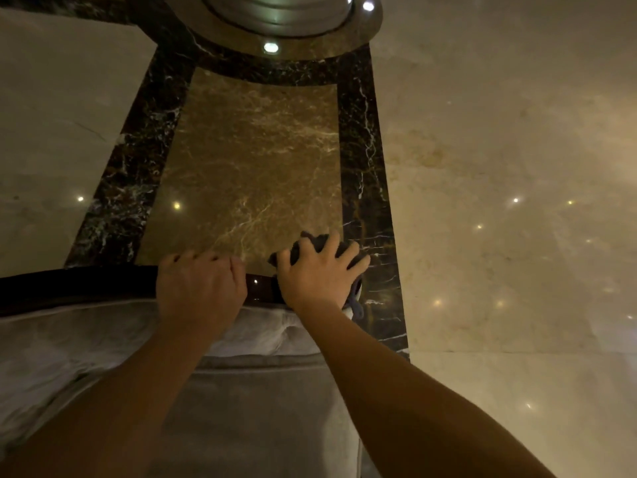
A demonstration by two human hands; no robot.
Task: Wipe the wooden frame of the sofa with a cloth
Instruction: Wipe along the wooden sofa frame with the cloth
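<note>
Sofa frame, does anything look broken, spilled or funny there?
Nothing stands out. The dark wooden frame looks whole and glossy, the right hand presses a dark cloth on its end, and the left hand grips the frame beside it. The marble floor shows only light reflections.

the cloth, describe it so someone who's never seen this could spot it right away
Find the sofa's dark glossy wooden frame running along the top of the pale cushions. Follow it to its right end, where the right hand presses down with fingers spread. The cloth is the dark, crumpled fabric bunched beneath that hand; the left hand grips bare wood.
</note>
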